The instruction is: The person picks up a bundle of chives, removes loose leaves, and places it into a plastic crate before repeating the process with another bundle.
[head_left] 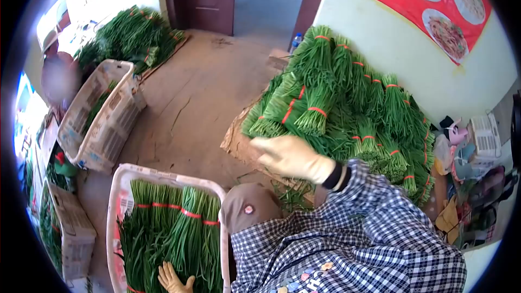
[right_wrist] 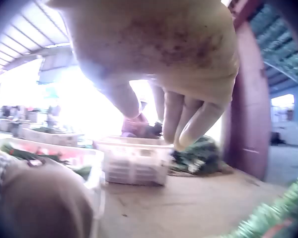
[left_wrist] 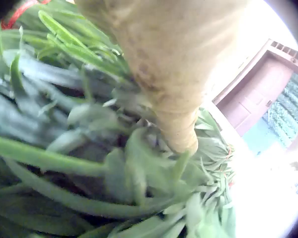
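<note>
My left hand (head_left: pixel 175 279), in a cream glove, rests with fingers spread on the leafy ends of chive-like green bundles (head_left: pixel 168 228) tied with red bands. They lie side by side in a pale plastic crate (head_left: pixel 115 211). Close up in the left wrist view, the gloved hand (left_wrist: pixel 174 74) presses among broad leaves (left_wrist: pixel 134 168). Held out over the floor is my right hand (head_left: pixel 293 156), also gloved and holding nothing. It overlaps the near edge of a large pile of tied green bundles (head_left: pixel 317 103). The right wrist view shows its fingers (right_wrist: pixel 196 124) hanging loosely bent.
Another pale crate (head_left: pixel 108 125) stands at the left, near a person (head_left: pixel 59 78). More greens (head_left: pixel 133 35) are heaped by the doorway. Cardboard (head_left: pixel 239 135) lies under the big pile. Brown fabric with a round badge (head_left: pixel 248 209) sits beside my crate. A bottle (head_left: pixel 296 41) stands near the wall.
</note>
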Available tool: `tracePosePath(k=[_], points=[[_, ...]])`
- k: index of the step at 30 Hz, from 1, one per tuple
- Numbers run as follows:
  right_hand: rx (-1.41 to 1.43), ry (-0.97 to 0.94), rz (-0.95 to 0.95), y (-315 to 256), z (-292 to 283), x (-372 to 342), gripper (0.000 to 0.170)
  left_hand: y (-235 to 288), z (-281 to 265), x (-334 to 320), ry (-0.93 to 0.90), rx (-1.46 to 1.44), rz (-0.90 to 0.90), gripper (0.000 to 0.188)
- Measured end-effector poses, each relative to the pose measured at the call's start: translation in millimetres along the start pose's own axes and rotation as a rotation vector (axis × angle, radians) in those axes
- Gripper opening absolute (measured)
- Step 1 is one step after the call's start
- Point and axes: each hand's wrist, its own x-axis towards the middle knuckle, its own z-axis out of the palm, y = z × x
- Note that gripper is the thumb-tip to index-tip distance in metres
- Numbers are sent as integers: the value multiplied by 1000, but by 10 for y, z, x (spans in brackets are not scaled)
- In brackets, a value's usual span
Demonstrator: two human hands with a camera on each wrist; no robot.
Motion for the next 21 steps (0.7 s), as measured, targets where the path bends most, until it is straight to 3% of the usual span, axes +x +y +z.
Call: tracePosePath(k=[2, 3, 4, 5, 7, 9, 11, 13, 15, 18, 19, 21], points=[[77, 252, 222, 1026, -62, -375, 57, 269, -585, -123, -25, 57, 31, 93], [209, 315, 481, 1473, -82, -500, 60, 332, -723, -109, -21, 73, 44, 91], [293, 370, 666, 1921, -85, -609, 69, 352, -787, -102, 29, 53, 86, 88], [351, 439, 861, 2362, -12, -698, 89, 429, -911, -74, 32, 70, 96, 84], [342, 481, 1099, 2870, 60, -699, 107, 608, -1105, 16, 111, 81, 115, 78], [542, 543, 1182, 2973, 128, -498, 118, 848, -1251, 162, 185, 112, 148, 72], [756, 409, 1342, 3066, 201, -208, 131, 1040, -1274, 293, 300, -13, 242, 66], [635, 396, 1431, 3088, 383, 90, 137, 1499, -1423, 385, 298, -42, 324, 58], [690, 474, 1474, 3067, 426, 123, 142, 1900, -1511, 457, 258, -86, 419, 58], [954, 573, 1364, 3437, 597, 44, 142, 2185, -1421, 580, 222, -119, 545, 58], [995, 587, 1310, 3403, 502, -45, 139, 2319, -1437, 627, 242, -150, 592, 58], [1062, 625, 1177, 3371, 354, -264, 112, 2582, -1491, 769, 257, -239, 680, 58]])
